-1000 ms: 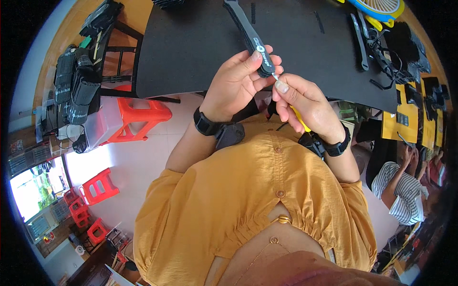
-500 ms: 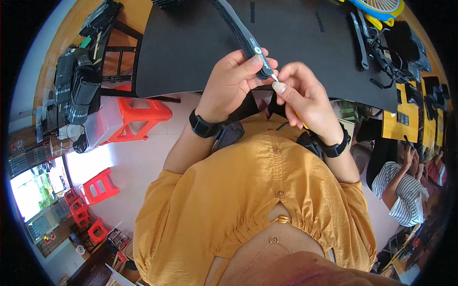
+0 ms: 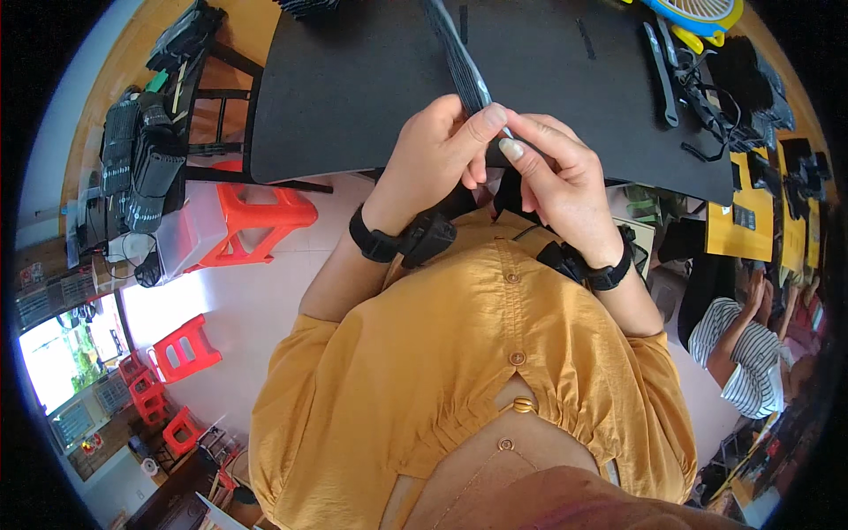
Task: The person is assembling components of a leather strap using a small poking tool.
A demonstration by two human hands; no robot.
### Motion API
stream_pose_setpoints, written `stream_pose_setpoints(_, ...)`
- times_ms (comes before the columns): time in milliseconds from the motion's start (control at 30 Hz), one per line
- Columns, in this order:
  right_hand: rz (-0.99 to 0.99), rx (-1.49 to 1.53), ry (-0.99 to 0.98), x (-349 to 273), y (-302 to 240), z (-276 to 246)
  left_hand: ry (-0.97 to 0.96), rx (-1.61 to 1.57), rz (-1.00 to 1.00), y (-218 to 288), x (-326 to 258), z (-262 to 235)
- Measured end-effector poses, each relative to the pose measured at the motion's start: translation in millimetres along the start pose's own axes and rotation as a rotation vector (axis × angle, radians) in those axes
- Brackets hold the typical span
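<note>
Hands [image 3: 495,168] nearer, fingers around black strap [image 3: 459,62]

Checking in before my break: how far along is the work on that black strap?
In hand: both the left hand and right hand pinch the near end of the long black strap above the black table. Nothing looks finished yet. More black straps lie untouched on the table's right side, so those seem left.
</note>
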State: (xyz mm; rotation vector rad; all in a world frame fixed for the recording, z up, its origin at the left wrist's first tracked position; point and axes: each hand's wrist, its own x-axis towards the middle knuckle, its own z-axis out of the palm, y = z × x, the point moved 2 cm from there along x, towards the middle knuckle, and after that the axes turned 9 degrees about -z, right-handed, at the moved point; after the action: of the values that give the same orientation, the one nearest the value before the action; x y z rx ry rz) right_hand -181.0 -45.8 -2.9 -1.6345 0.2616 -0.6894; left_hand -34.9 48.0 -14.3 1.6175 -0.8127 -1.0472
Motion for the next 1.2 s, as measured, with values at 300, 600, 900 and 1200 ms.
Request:
stream_pose_setpoints(300, -0.226, -0.228, -0.019, 4, 4, 3, -0.024, -0.181, 0.022, -2, -8, 7)
stream_pose_setpoints(600, 0.169, 0.206, -0.011, 3, 1, 6, 0.028, -0.218, 0.108, -15, -6, 5)
stream_pose_setpoints(900, 0.293, 0.45, -0.071, 7, 8, 6, 0.073, -0.124, 0.184, -19, -10, -1)
stream_pose_setpoints(1200, 0.156, 0.225, -0.024, 14, -1, 11, 0.03, -0.258, 0.15, -11, -10, -2)
